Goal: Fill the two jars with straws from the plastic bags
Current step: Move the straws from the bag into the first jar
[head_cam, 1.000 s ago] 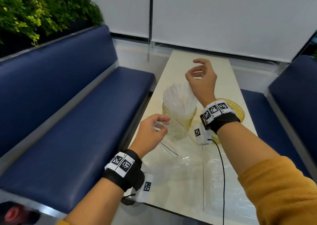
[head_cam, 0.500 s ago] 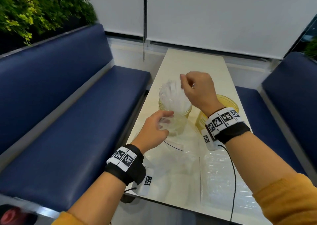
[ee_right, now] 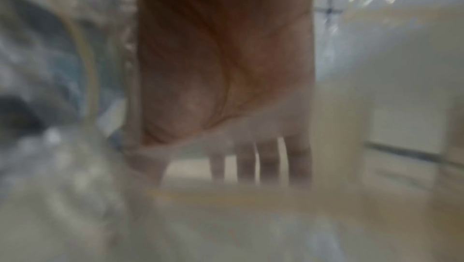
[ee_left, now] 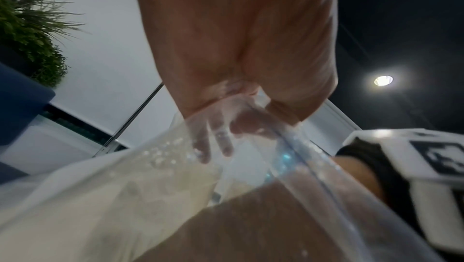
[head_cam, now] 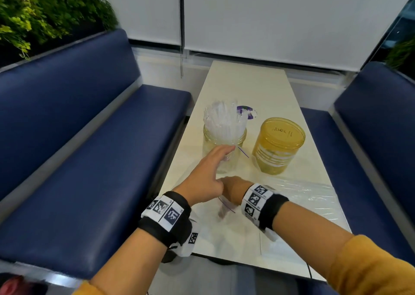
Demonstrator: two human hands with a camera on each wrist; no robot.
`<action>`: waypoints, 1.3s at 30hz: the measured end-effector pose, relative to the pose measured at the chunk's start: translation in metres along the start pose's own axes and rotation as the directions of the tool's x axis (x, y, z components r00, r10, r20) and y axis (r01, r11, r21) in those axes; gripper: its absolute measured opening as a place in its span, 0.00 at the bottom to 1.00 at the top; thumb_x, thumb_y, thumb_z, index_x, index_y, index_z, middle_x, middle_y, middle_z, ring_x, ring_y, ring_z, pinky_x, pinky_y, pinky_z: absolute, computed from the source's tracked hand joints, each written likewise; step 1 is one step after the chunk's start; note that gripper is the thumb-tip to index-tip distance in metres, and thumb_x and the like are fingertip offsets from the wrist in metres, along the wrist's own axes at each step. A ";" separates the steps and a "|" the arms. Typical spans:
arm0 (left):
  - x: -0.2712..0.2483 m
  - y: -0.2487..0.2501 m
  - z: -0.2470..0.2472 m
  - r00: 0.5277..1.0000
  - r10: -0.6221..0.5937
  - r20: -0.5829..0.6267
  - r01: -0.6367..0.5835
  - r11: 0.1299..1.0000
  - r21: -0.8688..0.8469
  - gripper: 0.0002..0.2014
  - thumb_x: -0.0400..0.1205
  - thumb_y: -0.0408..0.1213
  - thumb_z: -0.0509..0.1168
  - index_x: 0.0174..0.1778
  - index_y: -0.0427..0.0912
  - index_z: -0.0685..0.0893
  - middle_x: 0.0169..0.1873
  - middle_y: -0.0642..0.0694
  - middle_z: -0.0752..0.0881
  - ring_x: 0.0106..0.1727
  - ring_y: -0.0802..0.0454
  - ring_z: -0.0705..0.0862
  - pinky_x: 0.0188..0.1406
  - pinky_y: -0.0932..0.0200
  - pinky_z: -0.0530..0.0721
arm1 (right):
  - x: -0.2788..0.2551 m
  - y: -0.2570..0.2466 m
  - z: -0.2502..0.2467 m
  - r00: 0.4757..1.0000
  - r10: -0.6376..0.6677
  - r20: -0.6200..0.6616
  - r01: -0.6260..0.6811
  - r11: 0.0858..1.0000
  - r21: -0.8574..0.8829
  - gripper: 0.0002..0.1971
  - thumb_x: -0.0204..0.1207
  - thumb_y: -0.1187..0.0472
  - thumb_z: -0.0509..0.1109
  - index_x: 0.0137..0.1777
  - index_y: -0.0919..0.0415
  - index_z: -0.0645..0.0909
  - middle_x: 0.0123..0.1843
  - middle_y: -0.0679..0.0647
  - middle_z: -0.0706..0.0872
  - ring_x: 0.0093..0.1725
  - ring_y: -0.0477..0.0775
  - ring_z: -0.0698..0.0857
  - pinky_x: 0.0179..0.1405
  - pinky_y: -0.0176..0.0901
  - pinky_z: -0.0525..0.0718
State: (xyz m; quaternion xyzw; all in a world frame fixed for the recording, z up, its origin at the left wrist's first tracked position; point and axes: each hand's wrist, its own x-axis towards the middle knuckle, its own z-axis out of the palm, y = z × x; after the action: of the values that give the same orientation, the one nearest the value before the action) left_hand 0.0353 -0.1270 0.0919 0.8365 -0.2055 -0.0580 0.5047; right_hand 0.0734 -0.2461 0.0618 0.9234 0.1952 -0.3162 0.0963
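Observation:
A glass jar [head_cam: 224,151] on the cream table [head_cam: 251,88] holds a bunch of clear straws [head_cam: 221,121]. To its right stands a yellow-tinted jar [head_cam: 278,151] with writing on top; no straws show in it. A clear plastic bag [head_cam: 226,218] lies in front of the jars. My left hand [head_cam: 215,166] reaches toward the glass jar and pinches the bag's mouth; in the left wrist view its fingers [ee_left: 213,143] show through the film. My right hand [head_cam: 233,188] sits low beneath it, fingers [ee_right: 271,159] straight behind the plastic, holding nothing I can see.
A second clear bag [head_cam: 307,193] lies flat at the table's right front. A purple-and-white scrap [head_cam: 247,111] lies behind the glass jar. Blue benches [head_cam: 89,151] flank the table on both sides. Plants [head_cam: 45,13] stand behind the left bench.
My right hand has dropped from above the straws in the glass jar to the table, under my left hand. The left hand stays at the bag's mouth.

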 end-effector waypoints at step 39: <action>0.027 -0.004 0.042 0.989 -0.109 -0.096 0.114 0.992 0.048 0.31 0.81 0.39 0.73 0.81 0.49 0.72 0.79 0.51 0.69 0.81 0.54 0.69 0.83 0.52 0.68 | -0.019 0.082 -0.176 0.423 0.344 -0.839 0.856 0.152 0.494 0.07 0.90 0.53 0.58 0.54 0.53 0.74 0.42 0.56 0.84 0.46 0.57 0.86 0.53 0.54 0.86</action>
State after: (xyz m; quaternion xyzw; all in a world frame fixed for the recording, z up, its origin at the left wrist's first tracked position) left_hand 0.0484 -0.1703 0.0709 0.8617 -0.1361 -0.0415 0.4870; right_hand 0.1902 -0.2727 0.2157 0.7062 0.1706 0.1282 -0.6751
